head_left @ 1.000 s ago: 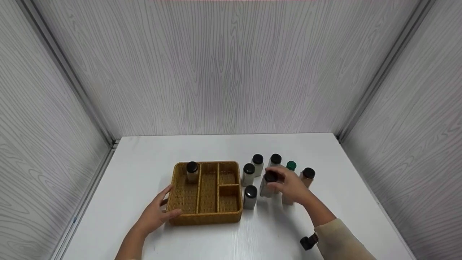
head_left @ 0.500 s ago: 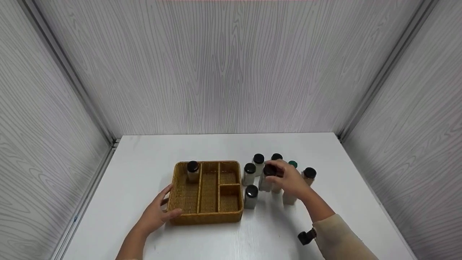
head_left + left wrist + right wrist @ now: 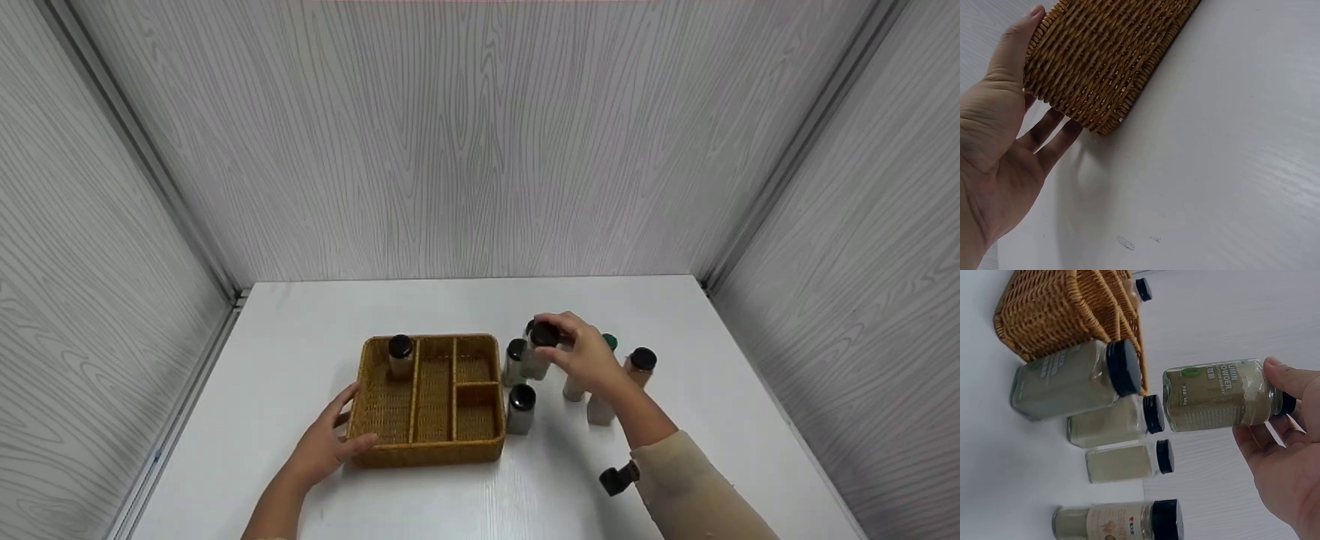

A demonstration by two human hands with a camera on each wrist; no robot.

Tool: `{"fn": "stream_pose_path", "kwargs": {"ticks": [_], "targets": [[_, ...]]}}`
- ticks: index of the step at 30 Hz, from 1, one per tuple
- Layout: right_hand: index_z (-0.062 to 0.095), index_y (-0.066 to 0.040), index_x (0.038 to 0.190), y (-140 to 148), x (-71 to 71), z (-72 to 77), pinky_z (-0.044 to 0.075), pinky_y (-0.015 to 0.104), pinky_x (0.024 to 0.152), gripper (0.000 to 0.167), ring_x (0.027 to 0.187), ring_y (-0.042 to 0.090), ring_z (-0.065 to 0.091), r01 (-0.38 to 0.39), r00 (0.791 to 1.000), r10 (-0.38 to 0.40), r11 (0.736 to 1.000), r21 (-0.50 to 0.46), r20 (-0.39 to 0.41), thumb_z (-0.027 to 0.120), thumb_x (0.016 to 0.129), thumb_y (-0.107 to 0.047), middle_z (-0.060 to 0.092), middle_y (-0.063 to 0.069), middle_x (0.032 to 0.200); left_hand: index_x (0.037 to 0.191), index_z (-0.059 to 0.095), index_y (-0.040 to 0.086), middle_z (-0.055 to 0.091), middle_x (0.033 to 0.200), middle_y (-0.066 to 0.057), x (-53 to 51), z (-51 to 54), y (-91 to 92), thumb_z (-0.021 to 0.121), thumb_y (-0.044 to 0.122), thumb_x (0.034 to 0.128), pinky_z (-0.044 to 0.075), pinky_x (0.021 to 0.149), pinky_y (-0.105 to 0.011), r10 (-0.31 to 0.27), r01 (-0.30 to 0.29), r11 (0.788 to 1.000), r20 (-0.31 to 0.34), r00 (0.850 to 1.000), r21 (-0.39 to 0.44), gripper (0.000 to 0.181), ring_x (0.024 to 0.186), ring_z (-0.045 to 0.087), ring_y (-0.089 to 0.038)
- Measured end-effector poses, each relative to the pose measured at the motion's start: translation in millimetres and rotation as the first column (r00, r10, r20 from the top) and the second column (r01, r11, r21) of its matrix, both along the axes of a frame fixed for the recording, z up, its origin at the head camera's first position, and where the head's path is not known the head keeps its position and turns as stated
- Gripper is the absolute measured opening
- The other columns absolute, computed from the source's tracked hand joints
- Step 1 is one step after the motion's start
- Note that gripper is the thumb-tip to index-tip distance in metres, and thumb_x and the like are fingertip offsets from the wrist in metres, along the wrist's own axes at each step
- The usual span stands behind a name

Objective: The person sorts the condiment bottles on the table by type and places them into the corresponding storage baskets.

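My right hand [image 3: 589, 360] holds a square glass spice jar [image 3: 1216, 395] by its neck and black cap, thumb on one side and fingers on the other. Brownish powder fills this jar, and its label partly reads cumin powder. In the head view it hangs raised among the standing jars, just right of the wicker basket [image 3: 427, 454]. My left hand [image 3: 322, 446] grips the basket's near left corner, thumb over the front rim and fingers against the left side. One black-capped jar [image 3: 401, 364] stands in the basket's far left compartment.
Right of the basket stand a grey-looking jar [image 3: 520, 412], a pale jar [image 3: 514, 369], a green-capped jar [image 3: 610, 342] and a brown jar [image 3: 641, 361]. Others are partly behind my right hand. A small black object [image 3: 616, 480] juts from the right cuff. Grey panels [image 3: 480, 150] enclose the table.
My right hand has lifted the cumin jar and carried it left and away from me, toward the basket's right side. My left hand and the basket have stayed put.
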State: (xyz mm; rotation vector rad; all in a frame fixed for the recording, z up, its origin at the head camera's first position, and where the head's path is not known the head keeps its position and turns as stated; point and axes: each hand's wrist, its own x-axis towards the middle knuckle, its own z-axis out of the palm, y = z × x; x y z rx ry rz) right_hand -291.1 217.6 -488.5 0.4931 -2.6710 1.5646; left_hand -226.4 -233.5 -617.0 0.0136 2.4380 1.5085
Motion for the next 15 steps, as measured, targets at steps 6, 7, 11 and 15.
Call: {"fn": "stream_pose_path", "kwargs": {"ticks": [6,7,11,15], "targets": [[0.067,-0.013,0.147,-18,-3.4,4.5,0.056,0.048,0.116,0.056,0.136,0.031,0.065,-0.024,1.0,0.024,1.0,0.016,-0.009,0.084,0.095,-0.01,0.068,0.012,0.138,0.175,0.017,0.036,0.013,0.184,-0.017,-0.8,-1.1,-0.7,0.088,0.047,0.0911,0.047,0.124,-0.061,0.005,-0.005,1.0,0.002,1.0,-0.011,0.111,0.164,0.029,-0.052],[0.067,-0.013,0.148,-21,-3.7,4.7,0.056,0.048,0.116,0.056,0.135,0.031,0.065,-0.029,1.0,0.029,0.999,0.017,-0.007,0.084,0.095,-0.011,0.067,0.012,0.138,0.175,0.017,0.036,0.013,0.184,-0.016,-1.0,-1.3,-0.7,0.088,0.046,0.091,0.046,0.124,-0.061,0.006,-0.006,1.0,0.003,1.0,-0.009,0.11,0.164,0.028,-0.051],[0.066,-0.015,0.149,-35,-4.9,4.9,0.057,0.05,0.115,0.056,0.134,0.031,0.067,-0.042,0.999,0.042,0.999,0.026,-0.003,0.084,0.096,-0.013,0.067,0.011,0.138,0.175,0.017,0.037,0.014,0.183,-0.017,-1.9,-3.0,0.1,0.089,0.045,0.0909,0.045,0.125,-0.062,0.009,-0.009,1.0,-0.003,1.0,-0.008,0.11,0.164,0.028,-0.052],[0.066,-0.016,0.149,-50,-6.7,4.5,0.058,0.048,0.114,0.055,0.134,0.031,0.067,-0.065,0.998,0.065,0.997,0.034,-0.013,0.084,0.096,-0.014,0.067,0.011,0.139,0.175,0.017,0.037,0.013,0.183,-0.017,-2.2,-3.9,0.9,0.089,0.045,0.0902,0.046,0.124,-0.062,0.014,-0.014,1.0,0.006,1.0,-0.01,0.111,0.164,0.028,-0.052]]}}
